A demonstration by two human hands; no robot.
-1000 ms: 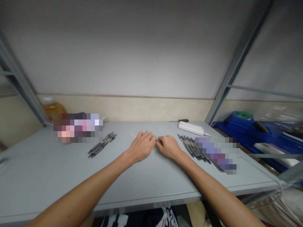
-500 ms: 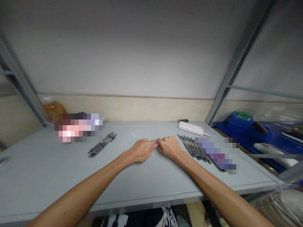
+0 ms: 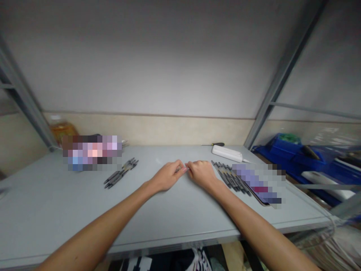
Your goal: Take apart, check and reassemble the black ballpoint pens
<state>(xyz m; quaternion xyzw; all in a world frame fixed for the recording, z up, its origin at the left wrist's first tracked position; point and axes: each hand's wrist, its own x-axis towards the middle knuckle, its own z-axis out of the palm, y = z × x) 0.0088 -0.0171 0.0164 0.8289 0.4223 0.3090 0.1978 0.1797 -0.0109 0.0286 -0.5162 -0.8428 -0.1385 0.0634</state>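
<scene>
Over the middle of the desk, my left hand [image 3: 169, 175] and my right hand [image 3: 201, 173] meet almost fingertip to fingertip. Both are closed around a thin piece, seemingly a pen [image 3: 187, 169]; only a small shiny bit shows between them, and the rest is hidden in my fingers. My left thumb and index finger pinch its end, while my right fingers wrap over it. Several grey-black pens [image 3: 121, 174] lie bunched to the left of my hands. More such pens [image 3: 231, 178] lie side by side to the right, close to my right wrist.
Beyond the right-hand pens are a blurred-out purple item [image 3: 254, 184], a white power strip [image 3: 227, 153] and a screwdriver [image 3: 217, 144]. A blurred-out pinkish object [image 3: 93, 152] and an amber bottle [image 3: 63, 130] stand back left. Blue bins [image 3: 284, 145] sit beyond the right frame post.
My left hand has turned and its thumb now stretches toward the right hand, with the fingers lifted slightly. My right hand stays nearly where it was, still closed.
</scene>
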